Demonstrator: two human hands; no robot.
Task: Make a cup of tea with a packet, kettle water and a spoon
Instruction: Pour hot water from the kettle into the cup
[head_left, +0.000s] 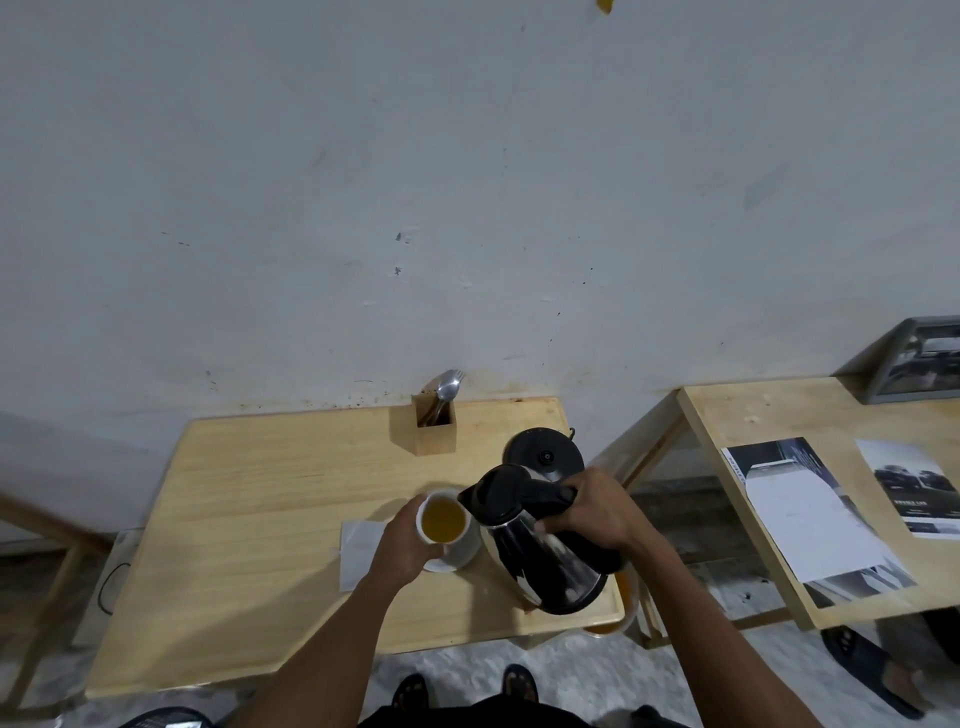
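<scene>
On the wooden table (249, 499), the left hand (402, 540) grips the amber-filled cup (447, 522) while, at its 3 o'clock, the right hand (597, 506) clasps the tilted kettle (540, 551) by its handle.

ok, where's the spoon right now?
Head view: the spoon stands in the wooden holder at the table's far edge by the wall, behind the cup and kettle base.

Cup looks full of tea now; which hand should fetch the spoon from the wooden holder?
Left. The left hand only steadies the cup; the right hand holds the kettle.
</scene>
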